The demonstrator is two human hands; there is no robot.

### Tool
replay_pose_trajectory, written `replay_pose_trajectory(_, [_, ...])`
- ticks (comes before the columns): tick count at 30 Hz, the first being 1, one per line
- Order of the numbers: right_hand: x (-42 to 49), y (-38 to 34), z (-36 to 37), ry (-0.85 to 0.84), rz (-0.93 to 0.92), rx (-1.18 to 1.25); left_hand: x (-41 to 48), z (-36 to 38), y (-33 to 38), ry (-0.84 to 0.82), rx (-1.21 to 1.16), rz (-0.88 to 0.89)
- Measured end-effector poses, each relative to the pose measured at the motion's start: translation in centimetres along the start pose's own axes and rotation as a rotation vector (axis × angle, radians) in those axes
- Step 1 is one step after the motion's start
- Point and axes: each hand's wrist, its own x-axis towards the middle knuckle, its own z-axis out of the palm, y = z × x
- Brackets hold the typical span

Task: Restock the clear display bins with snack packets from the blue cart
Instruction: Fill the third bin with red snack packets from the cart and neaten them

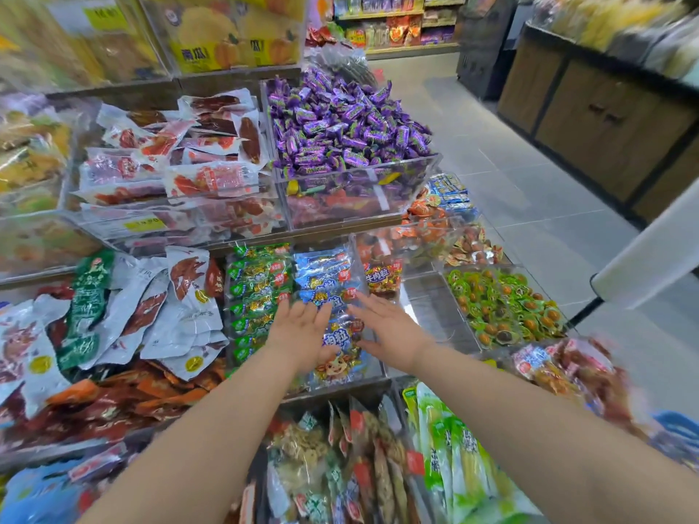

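Note:
Blue snack packets (325,274) fill a clear display bin (372,376) in the middle row of the stand. My left hand (300,329) lies flat on the left side of that blue pile, fingers straight. On the pile's right side my right hand (386,327) rests with straight fingers too. Neither hand grips a packet. Green packets (257,293) fill the bin just left of the blue ones. A blue edge, perhaps the cart (677,429), shows at the lower right, blurred.
Purple candies (348,122) heap in an upper bin, red-and-white meat packets (181,164) beside them. A bin of green-wrapped nuts (503,308) sits right of an almost bare compartment (435,315). Grey aisle floor (529,183) and wooden cabinets (590,119) lie to the right.

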Motion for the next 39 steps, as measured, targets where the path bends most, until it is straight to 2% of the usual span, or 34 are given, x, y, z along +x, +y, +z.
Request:
replay_pose_trajectory(4, [-4.6, 1.1, 0.5, 0.131, 0.295, 0.391, -0.9, -1.2, 0.8, 0.321, -0.168, -0.025])
replay_pose_trajectory(6, [-7.4, 2.1, 1.2, 0.206, 0.47, 0.575, -1.2, -2.3, 2.5, 0.471, -0.328, -0.001])
replay_pose_trajectory(8, [-10.3, 3.0, 1.9, 0.276, 0.612, 0.709, -1.5, -3.4, 5.6, 0.503, -0.514, 0.077])
replay_pose_trajectory(9, [-11.8, 3.6, 2.3, 0.31, 0.663, 0.74, -1.8, -3.7, 7.6, 0.451, -0.61, 0.116])
replay_pose_trajectory(12, [-16.9, 5.5, 3.2, 0.435, 0.838, 0.826, -2.3, -3.8, 14.3, 0.138, -0.858, 0.146])
replay_pose_trajectory(16, [-24.9, 9.0, 4.6, 0.472, 1.09, 1.035, -2.7, -2.5, 23.8, -0.201, -0.934, 0.21])
replay_pose_trajectory(18, [-29.5, 10.7, 5.4, 0.483, 1.193, 1.059, -3.0, -1.8, 28.4, -0.393, -0.995, 0.196])
replay_pose_trajectory(20, [-34.6, 12.1, 6.1, 0.477, 1.262, 1.06, -3.4, -1.6, 32.8, -0.512, -1.008, 0.153])
replay_pose_trajectory(23, [-42.0, 14.0, 6.7, 0.446, 1.359, 1.113, -3.6, -1.7, 39.4, -0.594, -1.039, 0.086])
replay_pose_trajectory(30, [-55.4, 19.0, 6.4, 0.542, 1.56, 1.142, -3.8, -2.8, 53.9, -0.701, -1.08, 0.027])
replay_pose_trajectory(35, [-60.4, 21.7, 6.4, 0.558, 1.669, 1.224, -3.4, -3.6, 61.2, -0.741, -0.854, 0.185])
replay_pose_trajectory(39, [-62.4, 23.7, 7.3, 0.563, 1.737, 1.308, -1.9, -2.2, 64.0, -0.828, -0.715, 0.209])
